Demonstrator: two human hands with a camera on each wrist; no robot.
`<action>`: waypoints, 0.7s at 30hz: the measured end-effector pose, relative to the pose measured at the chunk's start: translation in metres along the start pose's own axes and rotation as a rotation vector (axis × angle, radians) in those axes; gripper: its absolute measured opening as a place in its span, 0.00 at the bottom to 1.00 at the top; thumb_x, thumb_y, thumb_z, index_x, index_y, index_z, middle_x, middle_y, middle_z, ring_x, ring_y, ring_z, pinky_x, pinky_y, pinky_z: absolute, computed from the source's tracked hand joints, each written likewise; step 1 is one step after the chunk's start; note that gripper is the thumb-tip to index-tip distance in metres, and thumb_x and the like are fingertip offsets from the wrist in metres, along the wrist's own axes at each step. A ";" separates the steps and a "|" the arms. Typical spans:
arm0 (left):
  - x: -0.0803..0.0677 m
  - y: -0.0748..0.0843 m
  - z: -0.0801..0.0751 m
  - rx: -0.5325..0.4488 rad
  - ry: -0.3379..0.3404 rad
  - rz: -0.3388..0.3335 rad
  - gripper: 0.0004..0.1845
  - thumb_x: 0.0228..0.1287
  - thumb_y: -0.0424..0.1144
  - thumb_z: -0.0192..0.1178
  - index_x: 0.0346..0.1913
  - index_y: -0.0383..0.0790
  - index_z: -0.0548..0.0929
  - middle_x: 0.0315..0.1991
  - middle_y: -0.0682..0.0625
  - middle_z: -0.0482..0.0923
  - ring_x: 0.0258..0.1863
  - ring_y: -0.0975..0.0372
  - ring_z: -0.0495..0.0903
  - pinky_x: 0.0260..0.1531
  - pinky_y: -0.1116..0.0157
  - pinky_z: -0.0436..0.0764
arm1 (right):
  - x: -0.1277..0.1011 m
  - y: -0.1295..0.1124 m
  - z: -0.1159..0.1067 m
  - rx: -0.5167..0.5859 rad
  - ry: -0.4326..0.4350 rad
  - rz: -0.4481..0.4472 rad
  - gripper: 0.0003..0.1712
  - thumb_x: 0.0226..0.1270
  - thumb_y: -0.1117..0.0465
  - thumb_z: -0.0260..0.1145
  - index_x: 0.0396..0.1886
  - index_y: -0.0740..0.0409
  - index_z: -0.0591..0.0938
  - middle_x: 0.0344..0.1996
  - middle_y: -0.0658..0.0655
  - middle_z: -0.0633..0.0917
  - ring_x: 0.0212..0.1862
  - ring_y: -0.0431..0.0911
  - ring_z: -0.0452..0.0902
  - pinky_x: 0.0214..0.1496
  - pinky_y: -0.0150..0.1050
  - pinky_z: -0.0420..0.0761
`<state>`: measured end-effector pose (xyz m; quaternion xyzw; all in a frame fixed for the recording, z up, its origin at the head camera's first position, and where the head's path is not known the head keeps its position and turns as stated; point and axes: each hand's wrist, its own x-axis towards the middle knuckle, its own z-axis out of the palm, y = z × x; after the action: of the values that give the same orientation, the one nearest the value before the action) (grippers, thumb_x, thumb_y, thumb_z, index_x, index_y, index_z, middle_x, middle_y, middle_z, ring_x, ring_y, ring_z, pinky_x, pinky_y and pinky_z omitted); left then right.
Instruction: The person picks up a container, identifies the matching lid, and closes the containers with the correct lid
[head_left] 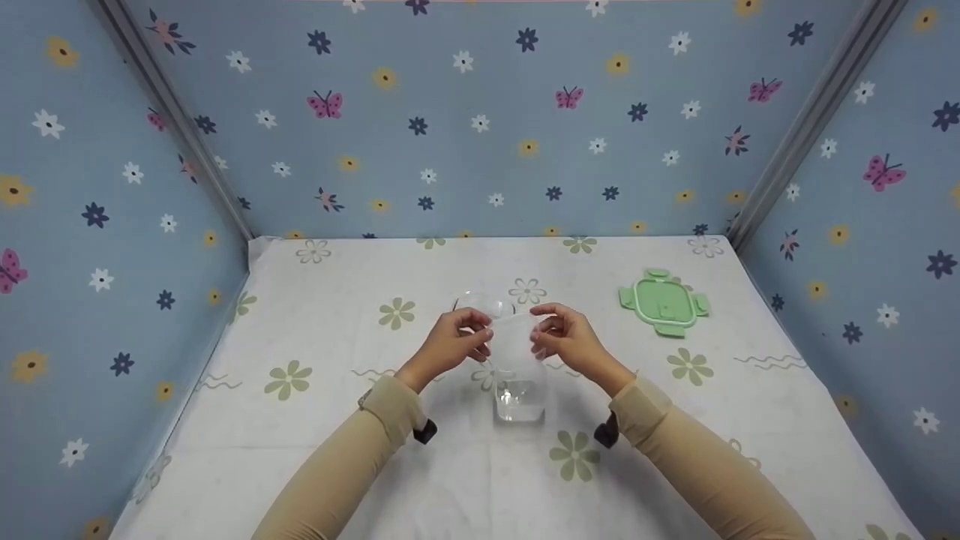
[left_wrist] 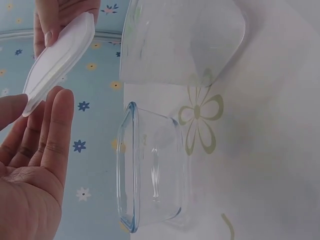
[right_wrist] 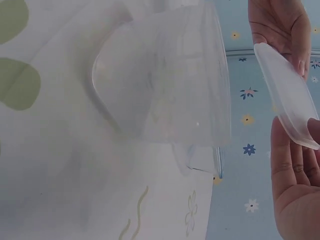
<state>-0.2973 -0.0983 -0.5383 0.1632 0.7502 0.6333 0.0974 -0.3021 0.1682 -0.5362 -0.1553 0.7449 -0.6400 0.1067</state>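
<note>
Both my hands are up over the middle of the table, w/ a thin clear plastic lid held between them. My left hand has it on one side, fingers curled in at its edge; from the left wrist cam the fingers look fairly straight, w/ the lid's rim resting against the tips. My right hand pinches the opposite side, thumb and fingers closed on the rim; the right wrist cam shows the lid edge-on between my palm and the other hand's fingers. So both hands are clamped on the lid, not on anything else.

Right below the lid, approx centre of the table, stands a clear plastic tub, open top, on the flowered cloth. The lid is above it and apart from it, not seated. A glass dish sits just behind my left hand, also on the cloth; in the left wrist cam it is next to the tub, a small gap between them.

Further off to my right, near the back corner, lies a green lid w/ clip flaps, flat on the cloth, well apart from my hands.
</note>
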 end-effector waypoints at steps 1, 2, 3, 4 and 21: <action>0.000 -0.001 0.001 -0.006 -0.001 0.000 0.11 0.78 0.31 0.63 0.55 0.28 0.82 0.41 0.46 0.82 0.33 0.62 0.88 0.37 0.64 0.93 | -0.001 0.000 0.000 -0.015 -0.005 -0.009 0.26 0.75 0.73 0.68 0.69 0.71 0.76 0.37 0.54 0.87 0.34 0.42 0.88 0.38 0.35 0.92; 0.000 -0.001 0.001 -0.010 -0.002 0.000 0.11 0.78 0.31 0.63 0.55 0.27 0.82 0.41 0.46 0.82 0.32 0.62 0.88 0.37 0.64 0.93 | -0.001 0.001 0.000 -0.026 -0.012 -0.019 0.27 0.74 0.74 0.68 0.71 0.72 0.75 0.37 0.55 0.87 0.34 0.42 0.87 0.38 0.35 0.91; 0.000 -0.002 0.002 -0.015 0.000 -0.001 0.11 0.78 0.31 0.63 0.55 0.27 0.82 0.41 0.46 0.82 0.32 0.62 0.88 0.37 0.64 0.93 | -0.002 0.002 0.000 -0.039 -0.019 -0.028 0.28 0.74 0.74 0.68 0.71 0.72 0.74 0.38 0.57 0.86 0.33 0.42 0.87 0.38 0.34 0.91; 0.000 -0.003 0.002 -0.020 0.002 -0.003 0.11 0.78 0.31 0.63 0.55 0.27 0.82 0.41 0.47 0.81 0.31 0.63 0.88 0.36 0.65 0.92 | -0.002 0.002 0.000 -0.060 -0.024 -0.035 0.29 0.73 0.74 0.68 0.72 0.73 0.74 0.38 0.58 0.86 0.33 0.42 0.86 0.38 0.33 0.91; 0.000 -0.006 0.008 -0.002 0.028 -0.065 0.12 0.78 0.30 0.62 0.56 0.25 0.85 0.42 0.45 0.83 0.28 0.64 0.86 0.34 0.67 0.92 | -0.016 0.004 -0.006 -0.466 -0.185 -0.122 0.55 0.56 0.66 0.86 0.81 0.66 0.68 0.43 0.65 0.82 0.37 0.43 0.75 0.41 0.31 0.80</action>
<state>-0.2955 -0.0921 -0.5459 0.1297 0.7557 0.6328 0.1078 -0.2900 0.1797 -0.5399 -0.2783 0.8485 -0.4395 0.0970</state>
